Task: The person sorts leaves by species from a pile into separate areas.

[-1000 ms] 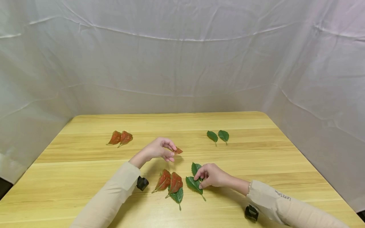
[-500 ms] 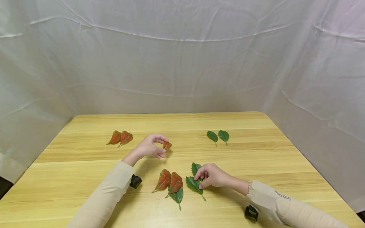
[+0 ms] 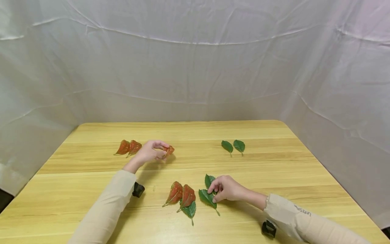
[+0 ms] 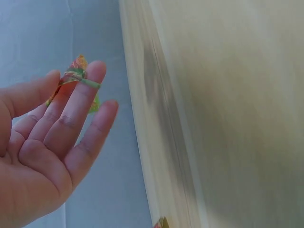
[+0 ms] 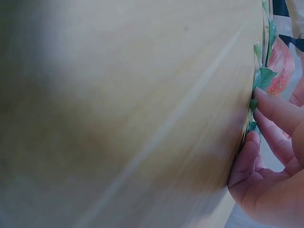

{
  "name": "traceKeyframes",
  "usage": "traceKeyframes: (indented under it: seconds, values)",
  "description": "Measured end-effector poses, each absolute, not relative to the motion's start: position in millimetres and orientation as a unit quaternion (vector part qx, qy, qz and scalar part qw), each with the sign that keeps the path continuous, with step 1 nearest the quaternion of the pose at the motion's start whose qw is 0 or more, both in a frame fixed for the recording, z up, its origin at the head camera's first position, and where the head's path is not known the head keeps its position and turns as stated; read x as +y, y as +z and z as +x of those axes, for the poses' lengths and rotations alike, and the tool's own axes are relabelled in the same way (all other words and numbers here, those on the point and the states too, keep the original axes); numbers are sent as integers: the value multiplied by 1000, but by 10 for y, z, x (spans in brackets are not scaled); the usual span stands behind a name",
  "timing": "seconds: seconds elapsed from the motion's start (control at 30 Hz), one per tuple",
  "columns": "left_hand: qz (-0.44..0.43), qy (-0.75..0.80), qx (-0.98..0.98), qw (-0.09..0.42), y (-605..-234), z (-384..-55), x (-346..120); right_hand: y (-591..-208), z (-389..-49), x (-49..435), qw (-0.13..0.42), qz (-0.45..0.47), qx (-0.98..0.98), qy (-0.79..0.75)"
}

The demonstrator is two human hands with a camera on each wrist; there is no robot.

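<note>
left hand [image 3: 150, 151] pinches red leaf [image 3: 169, 151]; right hand [image 3: 228, 188] pinches green leaf [image 3: 206, 197]; light fingertip grip likely best, lest either crease.

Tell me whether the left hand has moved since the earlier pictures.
Yes. In the head view the left hand, pinching a red leaf, has moved left and farther out, toward the unmoved pair of red leaves.

Pale grey creased sheeting [image 3: 195, 67] hangs behind and along both sides of a yellow wood-grain bench [image 3: 274, 169] with rounded far corners; a pinkish tint colours the sheeting's upper right
</note>
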State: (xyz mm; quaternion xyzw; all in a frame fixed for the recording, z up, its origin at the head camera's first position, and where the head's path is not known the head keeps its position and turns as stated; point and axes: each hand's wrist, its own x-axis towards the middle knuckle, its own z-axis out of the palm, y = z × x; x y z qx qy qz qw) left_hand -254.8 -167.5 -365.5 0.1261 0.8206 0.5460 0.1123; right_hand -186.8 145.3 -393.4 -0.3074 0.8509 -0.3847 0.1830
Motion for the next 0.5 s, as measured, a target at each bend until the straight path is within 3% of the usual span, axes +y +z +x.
traceKeyframes:
  seconds: [0.5]
  values:
    - [52,485,871,52,-3611,-2658,-1878,-3942,-1865,1457,183,-308,847,-392]
